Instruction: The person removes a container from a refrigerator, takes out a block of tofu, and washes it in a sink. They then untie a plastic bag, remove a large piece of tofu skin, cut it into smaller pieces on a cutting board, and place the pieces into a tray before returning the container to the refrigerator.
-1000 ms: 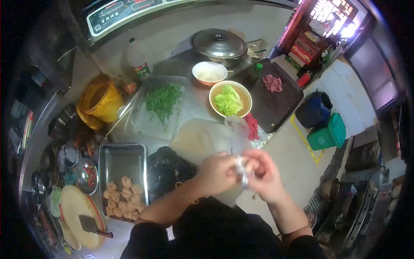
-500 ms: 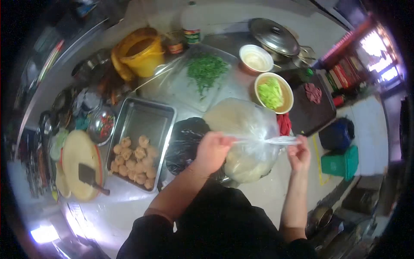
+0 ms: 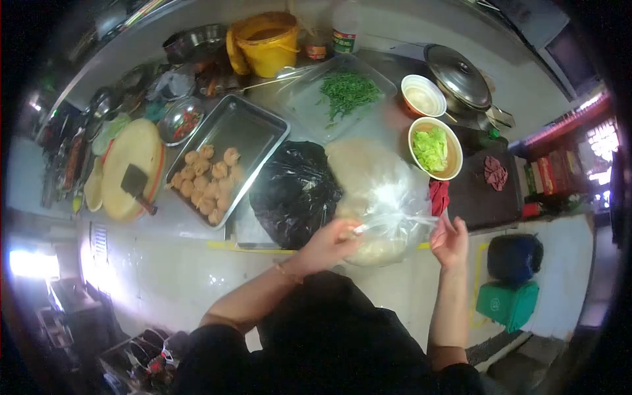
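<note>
Both hands have dropped nearer the desk's near edge since a moment ago, the twisted plastic pulled shorter between them. Left hand [image 3: 327,242] pinches the neck of the clear plastic bag [image 3: 378,191], fingers clenched on it; right hand [image 3: 449,241] grips the stretched tail of the same bag, out to the right. That bag, bulging with pale dough, sits on the desk [image 3: 164,224] at its near edge, touching a black bag [image 3: 293,191] on its left. Beyond, a bowl of lettuce [image 3: 434,148] just far-right; a metal tray [image 3: 253,128] with dumplings [image 3: 204,181] further left; chopped greens [image 3: 349,89] at the far side.
</note>
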A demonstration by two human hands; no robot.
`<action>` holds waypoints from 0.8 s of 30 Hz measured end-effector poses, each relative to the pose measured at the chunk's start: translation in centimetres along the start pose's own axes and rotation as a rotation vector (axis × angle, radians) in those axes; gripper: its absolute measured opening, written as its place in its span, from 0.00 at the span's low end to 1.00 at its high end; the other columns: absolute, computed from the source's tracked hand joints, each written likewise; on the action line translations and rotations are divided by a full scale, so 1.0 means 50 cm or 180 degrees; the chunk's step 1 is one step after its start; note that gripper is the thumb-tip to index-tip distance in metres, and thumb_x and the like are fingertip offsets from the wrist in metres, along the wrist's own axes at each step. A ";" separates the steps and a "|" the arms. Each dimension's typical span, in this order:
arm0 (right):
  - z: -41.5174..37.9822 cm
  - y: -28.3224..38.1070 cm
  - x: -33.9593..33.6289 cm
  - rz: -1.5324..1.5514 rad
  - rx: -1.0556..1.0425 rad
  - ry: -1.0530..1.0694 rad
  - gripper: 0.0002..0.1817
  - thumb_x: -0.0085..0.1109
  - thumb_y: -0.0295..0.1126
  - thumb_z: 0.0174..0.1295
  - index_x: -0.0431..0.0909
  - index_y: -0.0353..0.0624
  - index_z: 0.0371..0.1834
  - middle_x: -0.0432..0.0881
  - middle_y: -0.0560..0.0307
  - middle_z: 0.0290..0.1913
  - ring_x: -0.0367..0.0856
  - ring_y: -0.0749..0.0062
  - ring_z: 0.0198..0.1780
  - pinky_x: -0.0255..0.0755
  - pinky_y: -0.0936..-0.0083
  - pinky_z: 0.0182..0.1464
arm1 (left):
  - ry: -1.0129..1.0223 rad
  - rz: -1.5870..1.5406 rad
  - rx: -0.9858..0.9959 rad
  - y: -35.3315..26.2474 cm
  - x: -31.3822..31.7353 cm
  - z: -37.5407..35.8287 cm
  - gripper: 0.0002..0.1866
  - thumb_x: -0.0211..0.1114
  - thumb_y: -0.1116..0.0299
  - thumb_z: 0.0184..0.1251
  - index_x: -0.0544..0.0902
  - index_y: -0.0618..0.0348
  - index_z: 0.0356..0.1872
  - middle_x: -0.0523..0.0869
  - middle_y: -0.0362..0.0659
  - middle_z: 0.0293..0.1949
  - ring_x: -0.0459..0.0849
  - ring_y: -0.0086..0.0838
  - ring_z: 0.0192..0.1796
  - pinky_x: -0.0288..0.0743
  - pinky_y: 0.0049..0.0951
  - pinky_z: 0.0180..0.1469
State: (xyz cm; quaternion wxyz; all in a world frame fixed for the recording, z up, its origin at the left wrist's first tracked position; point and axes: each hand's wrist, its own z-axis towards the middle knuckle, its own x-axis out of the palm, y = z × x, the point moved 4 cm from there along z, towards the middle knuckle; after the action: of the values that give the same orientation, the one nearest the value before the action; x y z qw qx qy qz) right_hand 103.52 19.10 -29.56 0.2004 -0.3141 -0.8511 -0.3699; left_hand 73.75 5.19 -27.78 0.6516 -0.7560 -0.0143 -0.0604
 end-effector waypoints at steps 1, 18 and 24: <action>0.014 -0.024 -0.034 -0.0221 0.0078 0.0064 0.15 0.61 0.36 0.62 0.77 0.46 0.51 0.79 0.62 0.35 0.77 0.79 0.30 0.76 0.81 0.32 | -0.0210 0.0185 -0.0029 -0.006 0.005 -0.038 0.19 0.63 0.75 0.68 0.72 0.59 0.58 0.81 0.40 0.49 0.80 0.21 0.46 0.76 0.24 0.47; -0.127 -0.125 0.206 -0.3122 -0.4066 0.1168 0.26 0.49 0.20 0.63 0.61 0.34 0.66 0.67 0.47 0.66 0.65 0.61 0.68 0.55 0.65 0.72 | -0.1718 -0.0499 -0.0545 0.048 -0.024 -0.395 0.14 0.60 0.71 0.72 0.77 0.59 0.56 0.82 0.40 0.51 0.78 0.21 0.55 0.72 0.25 0.60; -0.285 -0.370 0.333 -0.3610 -0.4536 0.2105 0.24 0.54 0.21 0.55 0.70 0.35 0.58 0.70 0.44 0.62 0.66 0.54 0.65 0.55 0.60 0.70 | -0.1862 -0.0185 -0.0305 0.058 -0.177 -0.575 0.15 0.60 0.71 0.72 0.77 0.63 0.56 0.81 0.42 0.54 0.77 0.22 0.58 0.70 0.26 0.63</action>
State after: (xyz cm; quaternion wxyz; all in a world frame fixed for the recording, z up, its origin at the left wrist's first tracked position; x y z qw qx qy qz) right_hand 80.42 4.96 -20.13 -0.0160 0.2153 -0.3529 -0.9104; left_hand 63.15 -23.13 -27.48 0.5815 -0.7704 -0.2203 0.1408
